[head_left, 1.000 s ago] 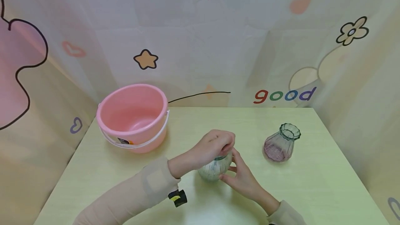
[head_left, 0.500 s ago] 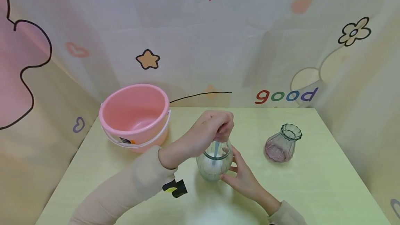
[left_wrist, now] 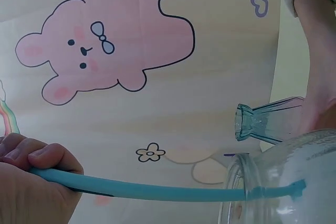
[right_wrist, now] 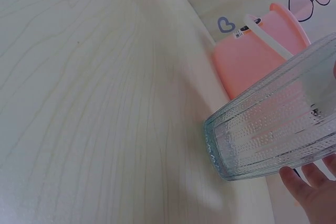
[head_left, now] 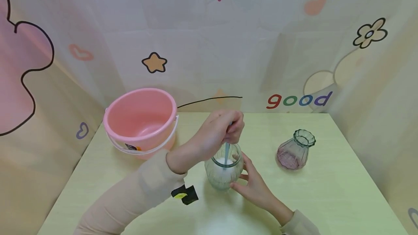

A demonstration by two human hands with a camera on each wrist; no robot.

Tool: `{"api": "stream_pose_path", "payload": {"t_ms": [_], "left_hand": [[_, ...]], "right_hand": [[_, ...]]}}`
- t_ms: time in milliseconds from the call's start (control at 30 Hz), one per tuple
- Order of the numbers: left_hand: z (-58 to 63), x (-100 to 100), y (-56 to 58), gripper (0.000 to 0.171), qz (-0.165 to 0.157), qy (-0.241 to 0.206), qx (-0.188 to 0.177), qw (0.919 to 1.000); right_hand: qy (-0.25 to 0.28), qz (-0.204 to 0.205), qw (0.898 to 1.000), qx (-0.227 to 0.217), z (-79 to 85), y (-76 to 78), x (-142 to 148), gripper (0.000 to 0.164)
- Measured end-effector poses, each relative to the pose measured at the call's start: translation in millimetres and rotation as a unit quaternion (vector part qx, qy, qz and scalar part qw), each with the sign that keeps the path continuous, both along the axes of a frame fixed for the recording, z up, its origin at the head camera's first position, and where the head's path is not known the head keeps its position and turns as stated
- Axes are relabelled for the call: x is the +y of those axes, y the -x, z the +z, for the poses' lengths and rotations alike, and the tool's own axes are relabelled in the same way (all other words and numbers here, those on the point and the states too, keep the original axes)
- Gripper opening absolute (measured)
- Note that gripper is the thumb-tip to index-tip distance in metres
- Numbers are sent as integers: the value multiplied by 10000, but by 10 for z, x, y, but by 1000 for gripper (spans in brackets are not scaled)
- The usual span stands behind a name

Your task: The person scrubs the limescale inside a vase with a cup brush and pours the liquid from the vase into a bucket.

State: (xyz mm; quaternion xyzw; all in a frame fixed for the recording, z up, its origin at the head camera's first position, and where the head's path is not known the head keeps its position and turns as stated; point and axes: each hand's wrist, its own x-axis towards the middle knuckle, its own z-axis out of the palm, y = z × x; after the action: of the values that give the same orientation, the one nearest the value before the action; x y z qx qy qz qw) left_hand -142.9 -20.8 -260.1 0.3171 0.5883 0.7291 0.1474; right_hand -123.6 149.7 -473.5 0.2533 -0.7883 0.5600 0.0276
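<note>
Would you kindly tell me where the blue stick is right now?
In the head view, the blue stick is just right of centre, gripped by the left hand, its lower end inside the jar.

A pale fabric backdrop [head_left: 196,17] is hanging in folds behind and beside a light wood-grained table [head_left: 343,191] and is showing a printed orange star [head_left: 154,63], a black-outlined flower [head_left: 370,33], a pink cartoon animal [left_wrist: 126,45] and the multicoloured word "good" [head_left: 290,100], while a whitish glow [head_left: 223,227] is lying on the table's near side.
</note>
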Motion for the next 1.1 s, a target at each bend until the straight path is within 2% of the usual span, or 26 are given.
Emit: {"api": "stream_pose_path", "payload": {"t_ms": [33,267,567,833,1100], "left_hand": [[-10,3,-3,28,25,-11,-37,10000],[-179,44,11,27,208,-17,-311,9993],[-421,68,75,28,254,89,-342,9991],[-636,76,137,26,103,494,-436,9978],[-727,82,165,26,33,622,-558,9965]], "right_hand": [[-7,-6,10000,-14,7,-3,-1,90],[-62,15,9998,-173,327,-122,-62,87],[-93,27,9998,-181,340,-114,-57,87],[-87,1,9997,-208,335,-120,-53,87],[-91,46,9998,-172,322,-123,-51,87]]}}
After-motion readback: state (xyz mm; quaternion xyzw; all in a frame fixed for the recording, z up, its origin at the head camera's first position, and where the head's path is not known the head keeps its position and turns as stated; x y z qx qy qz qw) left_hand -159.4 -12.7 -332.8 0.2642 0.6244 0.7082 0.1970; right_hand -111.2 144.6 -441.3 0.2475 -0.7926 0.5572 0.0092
